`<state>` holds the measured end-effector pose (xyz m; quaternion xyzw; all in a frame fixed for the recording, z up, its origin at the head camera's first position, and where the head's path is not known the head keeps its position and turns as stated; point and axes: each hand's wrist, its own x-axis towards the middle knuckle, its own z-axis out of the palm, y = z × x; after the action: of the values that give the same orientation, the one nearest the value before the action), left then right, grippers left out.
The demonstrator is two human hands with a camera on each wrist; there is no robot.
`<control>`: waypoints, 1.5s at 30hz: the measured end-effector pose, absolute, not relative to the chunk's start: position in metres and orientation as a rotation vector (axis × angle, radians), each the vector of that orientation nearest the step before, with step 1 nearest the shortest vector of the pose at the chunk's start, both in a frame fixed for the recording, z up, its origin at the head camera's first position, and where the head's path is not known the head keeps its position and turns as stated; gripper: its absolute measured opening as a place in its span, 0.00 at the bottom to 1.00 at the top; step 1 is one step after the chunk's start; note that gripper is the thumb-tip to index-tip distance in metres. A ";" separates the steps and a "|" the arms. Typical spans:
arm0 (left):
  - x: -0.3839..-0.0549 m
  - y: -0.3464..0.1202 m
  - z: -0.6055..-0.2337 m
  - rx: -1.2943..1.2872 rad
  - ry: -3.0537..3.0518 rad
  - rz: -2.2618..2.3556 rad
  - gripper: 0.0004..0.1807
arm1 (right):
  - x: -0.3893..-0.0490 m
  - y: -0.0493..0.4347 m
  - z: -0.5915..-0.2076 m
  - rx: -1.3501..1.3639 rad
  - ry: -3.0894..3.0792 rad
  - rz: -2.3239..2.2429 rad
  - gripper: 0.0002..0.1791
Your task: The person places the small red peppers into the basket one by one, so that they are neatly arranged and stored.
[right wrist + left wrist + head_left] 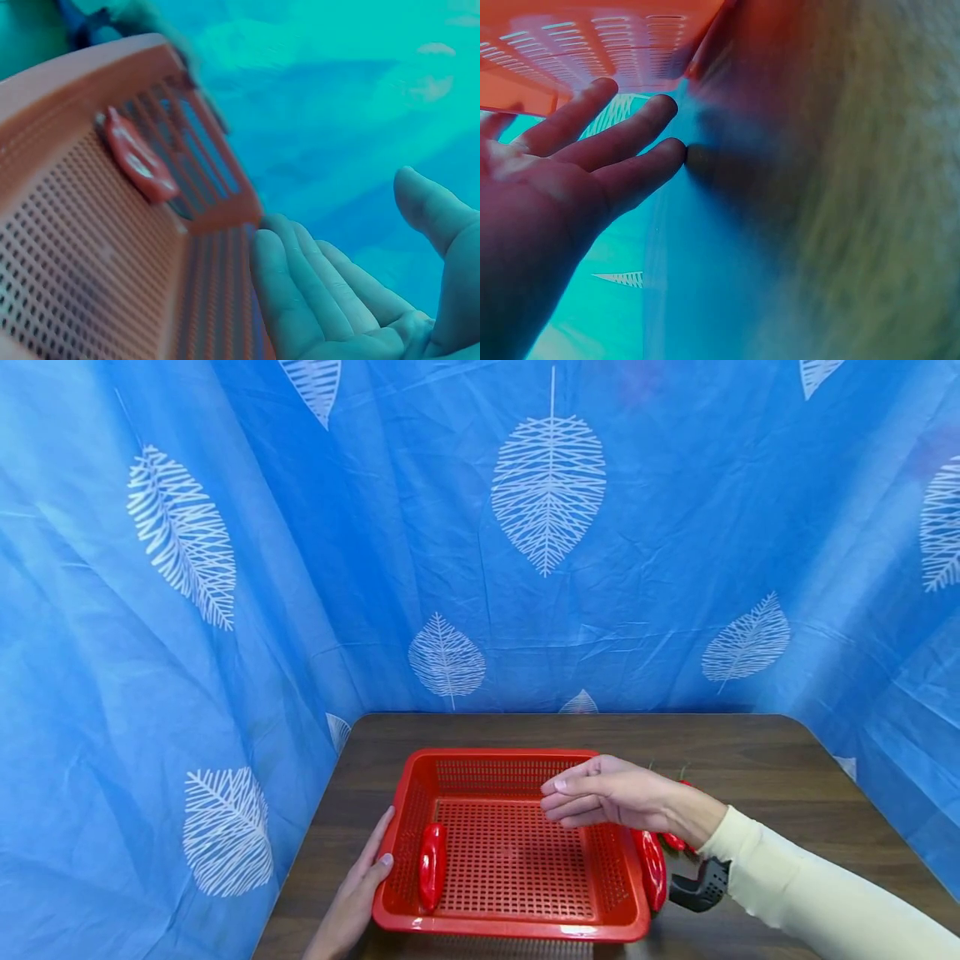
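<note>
A red plastic basket [510, 931] with slotted sides stands on the table, and one glossy red pepper [432, 867] lies inside it along the left wall. My left hand [356, 885] is at the basket's left side, its thumb tip right at the rim; the left wrist view shows its fingers [622, 139] straight and spread beneath the basket wall. Over the basket's right part is my right hand [611, 793], its fingers extended together and nothing in them. In the right wrist view its thumb stands apart from the fingers [300, 292].
Outside the basket's right wall lies another long red pepper [652, 868]. More red peppers [673, 842] are partly hidden behind the right wrist. A dark wooden table [750, 752] carries everything, with a blue leaf-print curtain [645, 568] behind and at both sides.
</note>
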<state>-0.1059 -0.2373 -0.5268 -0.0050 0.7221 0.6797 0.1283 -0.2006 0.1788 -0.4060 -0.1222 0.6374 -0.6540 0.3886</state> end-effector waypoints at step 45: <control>-0.106 -0.239 -0.529 -0.014 2.047 2.003 0.42 | -0.164 0.412 -0.452 -0.106 1.886 -1.840 0.21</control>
<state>-0.1064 -0.2393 -0.5291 -0.0050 0.7079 0.6927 0.1382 -0.1636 0.4123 -0.4517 -0.0390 0.6926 -0.6757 0.2493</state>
